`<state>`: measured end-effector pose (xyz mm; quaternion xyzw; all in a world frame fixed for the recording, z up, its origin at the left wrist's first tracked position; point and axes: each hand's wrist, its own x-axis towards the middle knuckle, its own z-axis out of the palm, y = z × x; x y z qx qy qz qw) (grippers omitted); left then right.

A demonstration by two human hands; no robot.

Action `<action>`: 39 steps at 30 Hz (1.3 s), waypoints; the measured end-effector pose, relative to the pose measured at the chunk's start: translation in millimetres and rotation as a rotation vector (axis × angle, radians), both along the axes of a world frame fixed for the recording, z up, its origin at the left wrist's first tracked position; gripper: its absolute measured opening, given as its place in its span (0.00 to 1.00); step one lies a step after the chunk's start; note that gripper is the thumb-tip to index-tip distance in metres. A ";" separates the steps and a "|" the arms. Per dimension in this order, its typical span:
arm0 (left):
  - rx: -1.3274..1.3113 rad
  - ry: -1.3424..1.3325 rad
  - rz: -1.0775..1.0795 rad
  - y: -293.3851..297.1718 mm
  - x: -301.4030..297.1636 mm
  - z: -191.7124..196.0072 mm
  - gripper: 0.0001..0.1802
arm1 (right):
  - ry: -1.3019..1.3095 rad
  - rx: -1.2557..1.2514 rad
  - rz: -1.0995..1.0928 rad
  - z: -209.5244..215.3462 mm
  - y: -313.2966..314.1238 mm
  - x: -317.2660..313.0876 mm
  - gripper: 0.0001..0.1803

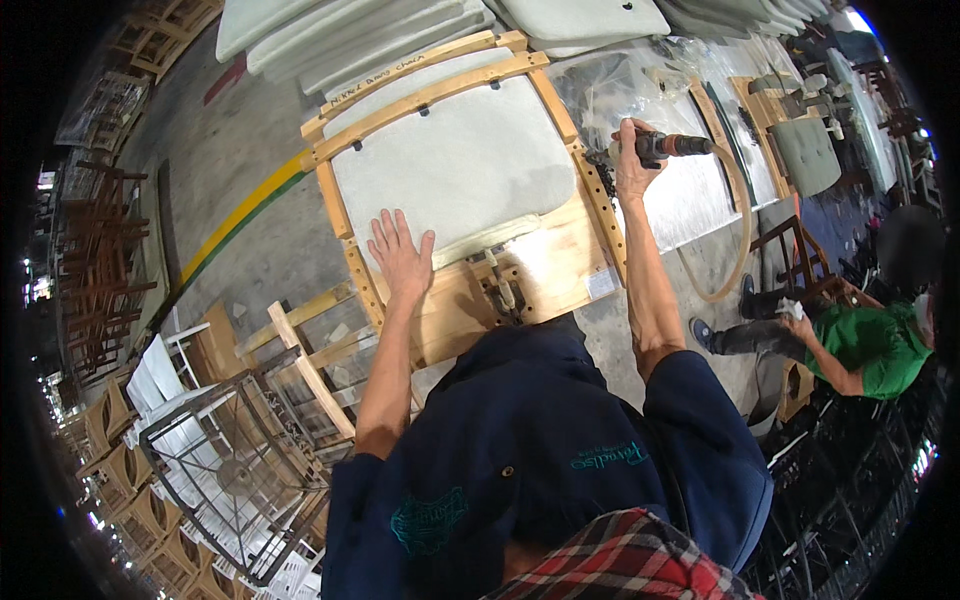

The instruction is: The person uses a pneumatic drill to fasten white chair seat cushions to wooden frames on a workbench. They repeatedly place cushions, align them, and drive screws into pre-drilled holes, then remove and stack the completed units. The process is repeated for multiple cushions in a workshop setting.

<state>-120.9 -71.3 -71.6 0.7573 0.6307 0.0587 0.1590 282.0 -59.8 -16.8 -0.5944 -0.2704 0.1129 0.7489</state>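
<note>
My left hand (402, 258) lies open, fingers spread, on the near left corner of a light grey upholstered panel (450, 160). The panel sits in a wooden frame jig (553, 100) fixed to a plywood board (570, 250). Several small dark pieces show along the jig's far crossbar. At the near edge, a toggle clamp (502, 288) bears toward a padded strip (490, 240). My right hand (632, 165) is closed around a dark air screwdriver (680, 146) with a hose (748, 200), beyond the jig's right rail. Small dark screw-like pieces (603, 172) lie beside that hand.
Grey panels (350, 35) are stacked beyond the jig. Clear plastic sheeting (620, 90) covers the table on the right. A person in a green shirt (870, 345) is at the far right. A metal frame (235, 475) and wooden bars (310, 370) stand at lower left.
</note>
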 end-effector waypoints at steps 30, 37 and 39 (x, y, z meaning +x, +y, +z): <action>0.144 -0.430 0.064 -59.7 -31.8 -11.9 0.39 | -0.370 -0.533 0.034 -76.3 -50.9 25.4 0.26; -0.113 -0.969 0.498 -111.0 -37.7 -12.7 0.26 | -0.198 -0.529 0.645 -72.6 -133.1 -120.0 0.20; -0.299 -1.091 0.600 -117.9 -31.9 14.1 0.29 | -0.109 -0.574 0.722 -55.2 -144.2 -165.9 0.19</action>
